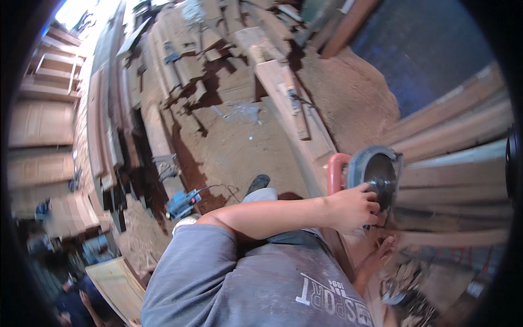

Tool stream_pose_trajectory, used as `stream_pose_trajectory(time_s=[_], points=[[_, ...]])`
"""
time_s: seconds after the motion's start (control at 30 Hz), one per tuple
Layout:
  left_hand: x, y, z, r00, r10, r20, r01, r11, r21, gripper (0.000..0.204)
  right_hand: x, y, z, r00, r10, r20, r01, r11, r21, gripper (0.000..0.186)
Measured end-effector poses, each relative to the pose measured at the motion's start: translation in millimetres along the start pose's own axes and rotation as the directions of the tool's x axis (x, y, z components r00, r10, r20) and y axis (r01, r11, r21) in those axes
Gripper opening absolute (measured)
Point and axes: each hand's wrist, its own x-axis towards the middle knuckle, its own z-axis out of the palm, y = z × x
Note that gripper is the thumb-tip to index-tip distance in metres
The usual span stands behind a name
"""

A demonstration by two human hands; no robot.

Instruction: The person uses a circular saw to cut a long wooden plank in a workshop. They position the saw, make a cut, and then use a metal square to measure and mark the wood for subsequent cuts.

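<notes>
A circular saw [381, 182] with a grey guard, dark round blade and red handle stands at the right, beside a long wooden beam. Stretched across my body, my left hand [351, 210] has its fingers curled against the near side of the saw, close to the blade. Just below it, my right hand [381, 252] comes up from the lower right. Its fingers are apart and I see nothing in them. The saw's underside is hidden. The beam [286, 117] runs away from me, with short wood pieces lying on it.
A blue power tool [183, 204] with a cord rests left of my leg. Stacked boards [101, 125] line the left, and scrap wood [190, 49] lies ahead. Planks [447, 185] lie at the right by a sawdust heap [354, 90]. Another person's hand [85, 298] shows at lower left.
</notes>
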Motion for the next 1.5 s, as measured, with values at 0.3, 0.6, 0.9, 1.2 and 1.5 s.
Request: stream_pose_trajectory(time_s=[0.3, 0.6, 0.9, 1.2, 1.5], points=[[47, 17, -19, 0.967, 0.012, 0.256, 0.003, 0.998, -0.059, 0.033, -68, 133, -11, 0.940, -0.273, -0.205, 0.199, 0.926, -0.322, 0.037], [87, 22, 5, 0.893, 0.229, 0.387, -0.227, 0.973, -0.050, 0.043, -172, 147, 8, 0.733, 0.517, -0.442, -0.420, 0.855, 0.305, 0.056], [90, 11, 6, 0.855, 0.293, 0.428, -0.274, 0.956, -0.106, 0.046, -367, 261, 102, 0.345, 0.921, -0.184, -0.898, 0.380, 0.221, 0.070], [92, 4, -1, 0.811, 0.395, 0.431, -0.349, 0.919, -0.186, 0.043, -535, 276, 203, 0.067, 0.962, -0.264, -0.895, 0.175, 0.409, 0.054], [74, 4, -2, 0.796, 0.361, 0.486, -0.304, 0.932, -0.196, 0.040, -522, 292, 198, 0.024, 0.933, -0.358, -0.887, 0.185, 0.422, 0.071]])
